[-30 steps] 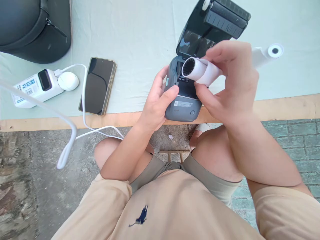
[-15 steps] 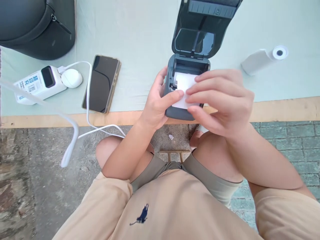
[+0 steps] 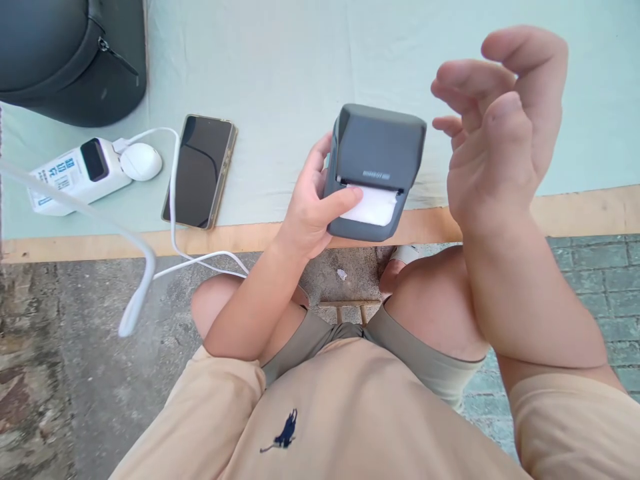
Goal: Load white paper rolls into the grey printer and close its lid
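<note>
Printer lid now down, left hand (image 3: 310, 213) gripping, right hand (image 3: 495, 140) lifted clear.

Half a second ago the grey label printer (image 3: 376, 170) stood open with both hands on its paper; now its lid is shut and a white paper strip (image 3: 373, 205) pokes from the slot, the left thumb pressed on it while the left fingers wrap the printer's side at the bench (image 3: 280, 73) edge. The right hand has risen beside it, fingers (image 3: 500, 67) loosely curled, holding nothing. It now covers the spare roll seen earlier. The phone (image 3: 200, 170) and power bank (image 3: 75, 175) lie unmoved; the black bag (image 3: 70, 57) is cut off by the frame.
</note>
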Tool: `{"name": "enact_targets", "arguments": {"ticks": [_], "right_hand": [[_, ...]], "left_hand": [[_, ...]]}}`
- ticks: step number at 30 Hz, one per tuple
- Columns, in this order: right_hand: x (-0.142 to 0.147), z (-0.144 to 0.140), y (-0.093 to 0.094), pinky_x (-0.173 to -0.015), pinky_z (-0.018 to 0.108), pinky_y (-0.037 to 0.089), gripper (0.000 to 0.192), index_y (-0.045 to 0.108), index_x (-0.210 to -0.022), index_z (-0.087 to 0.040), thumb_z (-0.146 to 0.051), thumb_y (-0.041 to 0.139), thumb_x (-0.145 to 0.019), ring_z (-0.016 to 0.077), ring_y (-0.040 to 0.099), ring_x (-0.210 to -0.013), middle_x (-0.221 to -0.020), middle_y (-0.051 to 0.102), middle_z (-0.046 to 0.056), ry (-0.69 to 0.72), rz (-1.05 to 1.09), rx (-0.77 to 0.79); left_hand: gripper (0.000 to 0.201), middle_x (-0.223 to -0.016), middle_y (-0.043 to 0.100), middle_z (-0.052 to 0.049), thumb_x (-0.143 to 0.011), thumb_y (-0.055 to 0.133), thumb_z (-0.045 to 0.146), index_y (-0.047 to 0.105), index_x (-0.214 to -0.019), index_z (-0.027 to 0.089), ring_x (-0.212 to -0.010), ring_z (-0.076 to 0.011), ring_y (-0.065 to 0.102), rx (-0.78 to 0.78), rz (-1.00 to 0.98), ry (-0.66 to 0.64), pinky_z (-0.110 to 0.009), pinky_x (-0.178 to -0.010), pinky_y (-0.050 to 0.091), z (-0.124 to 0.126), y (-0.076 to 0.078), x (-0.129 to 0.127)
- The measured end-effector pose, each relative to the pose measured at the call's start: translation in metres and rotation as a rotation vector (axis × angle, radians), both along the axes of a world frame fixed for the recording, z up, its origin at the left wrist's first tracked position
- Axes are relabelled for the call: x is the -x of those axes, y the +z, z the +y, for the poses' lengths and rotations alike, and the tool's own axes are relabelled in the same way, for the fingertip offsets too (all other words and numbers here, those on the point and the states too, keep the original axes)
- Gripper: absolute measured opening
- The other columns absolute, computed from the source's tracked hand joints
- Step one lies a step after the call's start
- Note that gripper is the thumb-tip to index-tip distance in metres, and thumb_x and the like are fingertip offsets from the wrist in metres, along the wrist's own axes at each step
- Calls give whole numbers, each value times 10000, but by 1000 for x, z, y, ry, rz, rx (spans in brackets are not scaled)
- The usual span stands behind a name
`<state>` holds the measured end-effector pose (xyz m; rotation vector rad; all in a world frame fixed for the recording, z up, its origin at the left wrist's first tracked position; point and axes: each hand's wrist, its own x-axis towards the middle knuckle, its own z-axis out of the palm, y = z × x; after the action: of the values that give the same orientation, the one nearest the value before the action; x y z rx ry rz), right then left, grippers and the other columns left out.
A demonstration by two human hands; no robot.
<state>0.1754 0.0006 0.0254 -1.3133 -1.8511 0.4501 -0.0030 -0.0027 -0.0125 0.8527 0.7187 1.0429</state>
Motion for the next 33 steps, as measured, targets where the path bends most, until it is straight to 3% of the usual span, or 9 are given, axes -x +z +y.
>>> {"name": "enact_targets", "arguments": {"ticks": [3, 7, 11, 16, 19, 22, 25, 30, 33], "right_hand": [[-5, 6, -12, -925, 288, 489, 304, 407, -1158, -315, -409, 333, -878, 123, 531, -1141, -1209, 516, 2, 16, 358, 144], [-1, 3, -14, -929, 277, 499, 458, 367, -1233, -300, -511, 431, -832, 100, 553, -1049, -1240, 479, 5, 201, 400, 337], [9, -4, -7, -796, 221, 518, 521, 300, -1244, -304, -444, 527, -797, 42, 543, -880, -1135, 471, -15, 344, 364, 426], [12, -7, -5, -751, 189, 498, 484, 328, -1233, -295, -378, 533, -803, 37, 512, -931, -1184, 447, -25, 296, 275, 364], [10, -7, -7, -751, 218, 495, 487, 321, -1256, -295, -402, 505, -818, 66, 515, -952, -1198, 469, -5, 266, 225, 353], [6, -7, -9, -864, 262, 511, 483, 352, -1270, -276, -452, 459, -834, 114, 496, -1108, -1262, 445, 11, 204, 189, 259], [3, -8, -8, -1007, 296, 476, 464, 394, -1261, -270, -453, 441, -838, 137, 431, -1239, -1316, 414, 5, 199, 191, 140], [0, -6, -8, -1011, 279, 482, 596, 340, -1312, -240, -437, 529, -783, 140, 408, -1266, -1355, 379, 18, 345, 116, 128], [-1, -5, -7, -995, 276, 486, 658, 332, -1313, -230, -479, 560, -749, 145, 385, -1276, -1363, 361, 18, 338, 80, 102]], "left_hand": [[526, -1053, 599, -14, -668, 715, 324, 456, -1124, 275, -1068, -246, 607, -31, -25, -10, -311, -796, 530, 1, -3, 1], [589, -1081, 601, -7, -653, 722, 421, 428, -1144, 286, -1130, -255, 581, -74, -50, -29, -312, -818, 530, 3, -6, 1], [484, -1046, 623, -27, -729, 646, 470, 444, -1119, 268, -1167, -248, 560, -69, -62, -49, -296, -811, 526, 2, -6, 0], [301, -973, 627, -24, -781, 613, 341, 501, -1051, 270, -1091, -225, 591, -54, -105, -48, -277, -750, 525, 1, 0, -1], [230, -965, 633, -41, -848, 501, 371, 541, -1036, 244, -1106, -217, 578, -22, -166, -57, -288, -797, 528, 0, 4, -3], [399, -934, 652, -60, -910, 324, 432, 598, -1014, 162, -1134, -207, 568, 53, -173, -34, -301, -915, 503, 0, 7, -6], [408, -914, 670, -57, -921, 311, 406, 626, -984, 153, -1103, -204, 591, 84, -155, 10, -317, -927, 502, -1, 9, -8], [372, -1026, 686, -32, -903, 339, 432, 646, -918, 221, -1134, -195, 576, 188, -115, 93, -264, -889, 514, -1, 12, -9], [399, -1068, 677, -12, -902, 315, 432, 661, -888, 234, -1131, -189, 577, 168, -98, 95, -238, -835, 529, 0, 13, -11]]}}
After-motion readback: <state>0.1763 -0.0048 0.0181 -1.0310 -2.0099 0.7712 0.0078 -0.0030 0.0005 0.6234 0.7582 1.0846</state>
